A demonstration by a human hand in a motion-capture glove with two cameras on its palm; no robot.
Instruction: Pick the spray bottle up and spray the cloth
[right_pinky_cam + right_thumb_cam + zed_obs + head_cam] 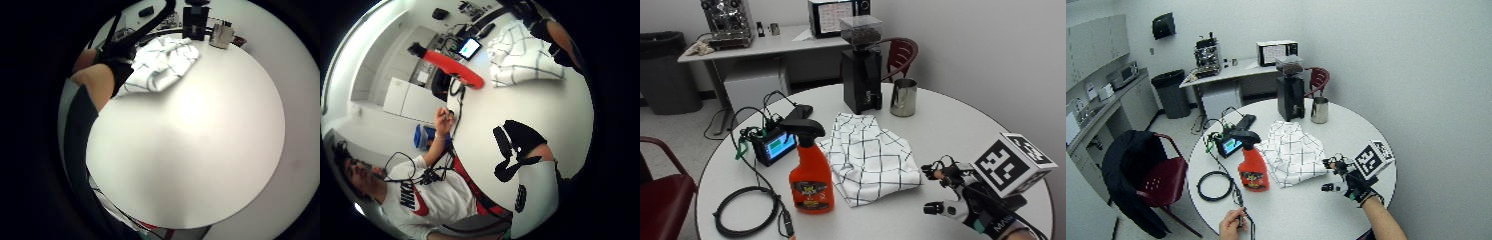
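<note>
Gloved right hand hovers above the round white bench, fingers relaxed, holding nothing. Orange spray bottle stands just beside the checked cloth.

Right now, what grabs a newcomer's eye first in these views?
The orange spray bottle with its black trigger head, upright near the table's front edge, beside the white checked cloth lying crumpled mid-table. Next, the gloved right hand, apart from both and holding nothing. Behind the cloth stand a black coffee grinder and a steel cup.
</note>
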